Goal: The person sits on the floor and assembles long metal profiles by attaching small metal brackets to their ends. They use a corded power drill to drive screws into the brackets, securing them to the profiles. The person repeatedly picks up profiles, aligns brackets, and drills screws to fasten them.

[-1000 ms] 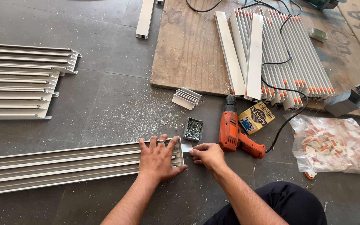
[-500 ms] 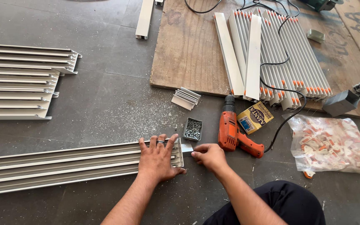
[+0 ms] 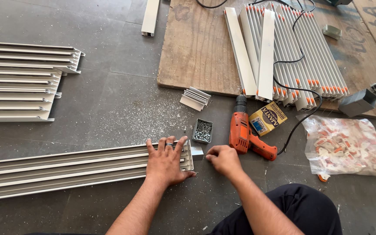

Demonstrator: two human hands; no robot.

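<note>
Little has changed over the last second: the left hand (image 3: 167, 162) stays pressed flat, fingers spread, on the right end of the long white aluminium louvre profile (image 3: 66, 169), lower left on the grey concrete floor (image 3: 109, 100). The right hand (image 3: 223, 159) remains loosely clenched beside that end, near the orange corded drill (image 3: 245, 135); what it pinches is hidden.

The left hand (image 3: 167, 162) lies flat, fingers spread, on the end of a long white metal rail (image 3: 66, 169) lying on the grey floor (image 3: 109, 109). The right hand (image 3: 223, 159) is curled at a small metal piece (image 3: 196, 152) just beside the rail's end. A small box of screws (image 3: 203, 130) sits just above the hands, and an orange drill (image 3: 245, 135) lies beside the right hand. A plastic bag of clips (image 3: 349, 146) rests to the right, near a wooden board (image 3: 196, 48).
</note>
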